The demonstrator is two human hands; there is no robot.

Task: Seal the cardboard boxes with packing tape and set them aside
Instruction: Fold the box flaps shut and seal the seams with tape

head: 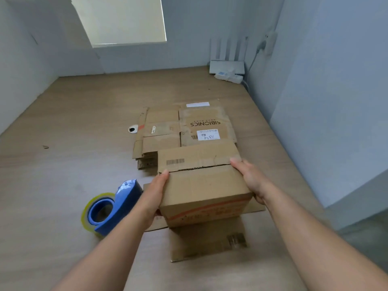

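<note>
A small brown cardboard box [201, 181] stands on the wooden floor in front of me, its two top flaps folded down and meeting at an unsealed seam. My left hand [153, 198] lies flat against the box's left side, fingers straight. On the right side, my right hand [249, 179] presses with its fingertips at the seam's end. The box's lower flaps splay out on the floor beneath it. A blue tape dispenser [113, 204] with a roll of clear tape lies on the floor just left of my left forearm.
A stack of flattened cardboard boxes [182, 129] lies just beyond the box. A small round white object [133, 129] sits at its left edge. A white device and power strip [227, 70] occupy the far right corner. A wall [325, 122] runs along the right.
</note>
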